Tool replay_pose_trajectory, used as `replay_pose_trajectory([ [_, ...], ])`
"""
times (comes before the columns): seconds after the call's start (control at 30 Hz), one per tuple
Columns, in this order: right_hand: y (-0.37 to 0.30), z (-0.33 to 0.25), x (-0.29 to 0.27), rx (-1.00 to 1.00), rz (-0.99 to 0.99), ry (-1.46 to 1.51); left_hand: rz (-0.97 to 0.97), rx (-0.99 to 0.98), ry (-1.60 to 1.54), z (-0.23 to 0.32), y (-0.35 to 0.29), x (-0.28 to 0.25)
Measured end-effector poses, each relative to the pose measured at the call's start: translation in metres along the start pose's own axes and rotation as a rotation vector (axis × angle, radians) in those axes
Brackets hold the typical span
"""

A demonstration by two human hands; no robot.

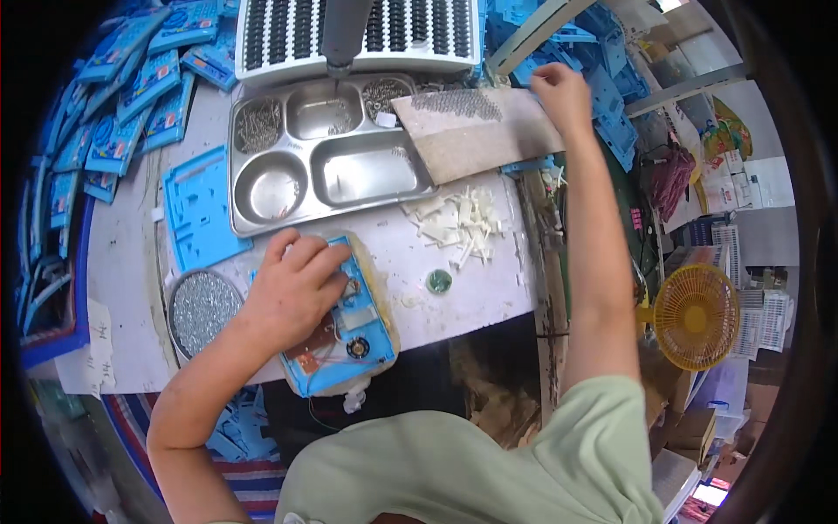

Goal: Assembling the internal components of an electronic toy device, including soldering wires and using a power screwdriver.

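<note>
A blue plastic casing (371, 336) with wires, a brown circuit board (316, 342) and a small round black speaker (358, 348) lies on a pale pad at the table's front edge. My left hand (297, 284) is bent over its left half, fingers curled onto it, hiding part of the inside. My right hand (563, 94) is raised at the far right, beside the right end of a cardboard sheet (471, 144) that carries many small metal pieces. Its fingers are drawn together; whatever they hold, if anything, is too small to make out.
A steel compartment tray (323, 210) holds screws and small metal parts. White plastic pieces (467, 223) and a green round item (439, 280) lie nearby. Left are an empty blue shell (205, 210), a bowl of metal bits (205, 306) and stacked blue casings (113, 140). A yellow fan (696, 316) stands right.
</note>
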State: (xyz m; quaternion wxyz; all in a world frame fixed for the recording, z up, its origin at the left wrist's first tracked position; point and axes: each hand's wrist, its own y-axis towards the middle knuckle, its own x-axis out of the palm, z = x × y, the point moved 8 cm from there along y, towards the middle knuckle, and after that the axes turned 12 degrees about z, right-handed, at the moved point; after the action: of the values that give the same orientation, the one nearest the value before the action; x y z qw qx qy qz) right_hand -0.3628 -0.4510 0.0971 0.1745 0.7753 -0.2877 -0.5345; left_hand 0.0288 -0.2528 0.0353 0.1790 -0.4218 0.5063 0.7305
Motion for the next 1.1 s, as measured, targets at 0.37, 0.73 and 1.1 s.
replay_pose_trajectory([
  [0.37, 0.105, 0.159, 0.08, -0.583, -0.231, -0.816, -0.058, -0.072, -0.113, -0.007, -0.01, -0.006],
  [0.73, -0.022, -0.012, -0.185, 0.139, -0.353, 0.246, 0.22, -0.321, -0.052, -0.002, -0.004, -0.037],
  [1.1, -0.318, -0.239, -0.053, 0.31, -0.51, 1.305, 1.072, -1.458, -1.615, 0.029, -0.084, -0.032],
])
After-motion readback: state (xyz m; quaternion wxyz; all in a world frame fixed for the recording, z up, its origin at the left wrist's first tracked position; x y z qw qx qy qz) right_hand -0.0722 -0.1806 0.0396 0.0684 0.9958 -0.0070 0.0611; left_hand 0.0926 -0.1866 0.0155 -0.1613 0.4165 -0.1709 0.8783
